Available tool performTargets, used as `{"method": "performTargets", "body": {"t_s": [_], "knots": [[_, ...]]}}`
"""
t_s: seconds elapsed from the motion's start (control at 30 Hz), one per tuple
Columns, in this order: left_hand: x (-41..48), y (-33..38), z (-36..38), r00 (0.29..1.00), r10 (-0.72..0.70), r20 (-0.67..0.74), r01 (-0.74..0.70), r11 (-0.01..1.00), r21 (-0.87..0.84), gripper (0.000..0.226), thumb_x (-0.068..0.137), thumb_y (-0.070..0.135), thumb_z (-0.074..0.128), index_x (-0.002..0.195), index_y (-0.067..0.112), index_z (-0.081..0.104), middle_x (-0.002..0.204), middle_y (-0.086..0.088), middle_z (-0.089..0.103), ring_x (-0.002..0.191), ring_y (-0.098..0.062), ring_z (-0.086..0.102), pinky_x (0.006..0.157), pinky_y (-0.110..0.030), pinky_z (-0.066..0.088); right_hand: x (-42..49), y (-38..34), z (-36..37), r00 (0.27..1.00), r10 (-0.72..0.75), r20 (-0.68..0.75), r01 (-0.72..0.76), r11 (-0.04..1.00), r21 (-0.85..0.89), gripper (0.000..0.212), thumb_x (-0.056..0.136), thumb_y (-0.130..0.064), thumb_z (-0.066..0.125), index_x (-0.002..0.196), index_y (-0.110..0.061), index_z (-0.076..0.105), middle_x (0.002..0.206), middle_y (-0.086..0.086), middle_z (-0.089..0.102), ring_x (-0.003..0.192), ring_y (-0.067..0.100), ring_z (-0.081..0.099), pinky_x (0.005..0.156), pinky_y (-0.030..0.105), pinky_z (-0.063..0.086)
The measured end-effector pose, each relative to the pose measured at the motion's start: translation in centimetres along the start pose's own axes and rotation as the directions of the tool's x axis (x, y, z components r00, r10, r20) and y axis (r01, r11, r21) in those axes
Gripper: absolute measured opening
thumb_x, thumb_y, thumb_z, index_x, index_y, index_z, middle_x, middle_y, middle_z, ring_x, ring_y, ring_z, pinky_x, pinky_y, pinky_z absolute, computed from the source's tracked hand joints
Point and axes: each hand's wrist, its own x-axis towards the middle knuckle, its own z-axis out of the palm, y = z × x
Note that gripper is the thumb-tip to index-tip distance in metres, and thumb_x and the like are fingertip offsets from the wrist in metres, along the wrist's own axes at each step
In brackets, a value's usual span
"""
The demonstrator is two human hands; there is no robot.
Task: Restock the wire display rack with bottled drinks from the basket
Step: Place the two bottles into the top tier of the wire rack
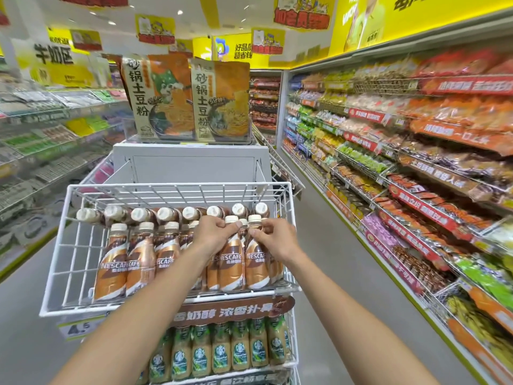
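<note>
Each hand's fingers (231,227) pinch an upright bottle's (231,262) neck.

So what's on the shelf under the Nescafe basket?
Under the white wire basket, a row of green-labelled bottles stands upright. Forearms cover the row's left end.

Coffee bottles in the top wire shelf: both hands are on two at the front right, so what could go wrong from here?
1. The left hand and right hand grip only the necks; a coffee bottle could tip into its neighbours.
2. The bottles lying behind might roll forward.
</note>
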Motion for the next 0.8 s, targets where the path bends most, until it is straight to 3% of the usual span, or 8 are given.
{"method": "performTargets", "body": {"t_s": [0.17, 0.37, 0.5, 0.6, 0.67, 0.7, 0.8], "knots": [[-0.9, 0.6, -0.2, 0.998, 0.028, -0.049, -0.023, 0.996, 0.087, 0.051, 0.080, 0.048, 0.085, 0.062, 0.019, 0.048, 0.057, -0.001, 0.041, 0.057, -0.019, 0.039, 0.059, -0.034, 0.029, -0.7, -0.6, 0.3, 0.997, 0.034, -0.063, -0.036, 0.999, -0.016, 0.043, 0.092, -0.040, 0.081, 0.124, -0.011, 0.076, 0.101, -0.001, 0.074, 0.097, 0.014, 0.069, 0.086, 0.027, 0.053], [-0.8, 0.7, -0.2, 0.996, 0.076, -0.037, -0.071, 0.989, 0.131, 0.057, 0.078, 0.047, 0.087, 0.054, 0.020, 0.043, 0.050, 0.003, 0.035, 0.051, -0.018, 0.034, 0.056, -0.034, 0.027, -0.9, -0.9, 0.7, 0.993, 0.074, -0.094, -0.078, 0.996, -0.041, 0.034, 0.092, -0.041, 0.082, 0.112, -0.014, 0.079, 0.088, -0.009, 0.073, 0.088, 0.011, 0.070, 0.087, 0.036, 0.062], [-1.3, 0.7, -0.3, 0.995, 0.090, -0.052, -0.084, 0.990, 0.109, 0.060, 0.077, 0.050, 0.087, 0.053, 0.020, 0.041, 0.049, 0.003, 0.033, 0.051, -0.019, 0.032, 0.056, -0.033, 0.025, -1.2, -1.3, 0.5, 0.995, 0.074, -0.066, -0.076, 0.997, -0.026, 0.035, 0.094, -0.039, 0.080, 0.115, -0.012, 0.079, 0.094, -0.002, 0.079, 0.089, 0.015, 0.075, 0.078, 0.028, 0.062], [-2.4, 1.2, -0.7, 0.983, 0.150, -0.109, -0.128, 0.974, 0.187, 0.061, 0.081, 0.059, 0.079, 0.054, 0.016, 0.045, 0.050, 0.001, 0.035, 0.051, -0.021, 0.036, 0.056, -0.033, 0.027, -1.8, -2.1, -0.4, 0.997, 0.035, -0.069, -0.042, 0.994, -0.103, 0.049, 0.100, -0.046, 0.070, 0.130, -0.007, 0.072, 0.116, 0.009, 0.079, 0.110, 0.023, 0.072, 0.099, 0.038, 0.057], [-3.6, 2.1, -1.4, 0.931, 0.322, -0.173, -0.244, 0.900, 0.361, 0.056, 0.090, 0.056, 0.070, 0.061, 0.014, 0.048, 0.057, -0.001, 0.045, 0.059, -0.025, 0.046, 0.057, -0.033, 0.034, -2.4, -2.6, -1.6, 0.996, -0.028, -0.086, 0.014, 0.987, -0.158, 0.052, 0.104, -0.047, 0.061, 0.136, -0.006, 0.068, 0.127, 0.011, 0.076, 0.121, 0.026, 0.068, 0.107, 0.044, 0.053], [-4.3, 2.8, -1.6, 0.880, 0.448, -0.160, -0.330, 0.817, 0.473, 0.050, 0.095, 0.053, 0.065, 0.069, 0.012, 0.054, 0.067, -0.004, 0.053, 0.068, -0.027, 0.053, 0.062, -0.035, 0.040, -3.0, -2.6, -2.5, 0.994, -0.070, -0.080, 0.054, 0.979, -0.195, 0.051, 0.106, -0.046, 0.058, 0.137, -0.007, 0.067, 0.130, 0.011, 0.074, 0.124, 0.027, 0.067, 0.108, 0.046, 0.052], [-6.2, 5.7, -1.0, 0.737, 0.671, 0.082, -0.547, 0.520, 0.656, 0.047, 0.100, 0.052, 0.056, 0.103, 0.007, 0.065, 0.102, -0.015, 0.068, 0.101, -0.034, 0.063, 0.084, -0.045, 0.052, -5.3, -1.6, -6.4, 0.989, -0.142, -0.042, 0.117, 0.923, -0.366, 0.054, 0.108, -0.051, 0.046, 0.144, -0.013, 0.062, 0.143, 0.010, 0.067, 0.134, 0.029, 0.060, 0.111, 0.048, 0.049]]}}
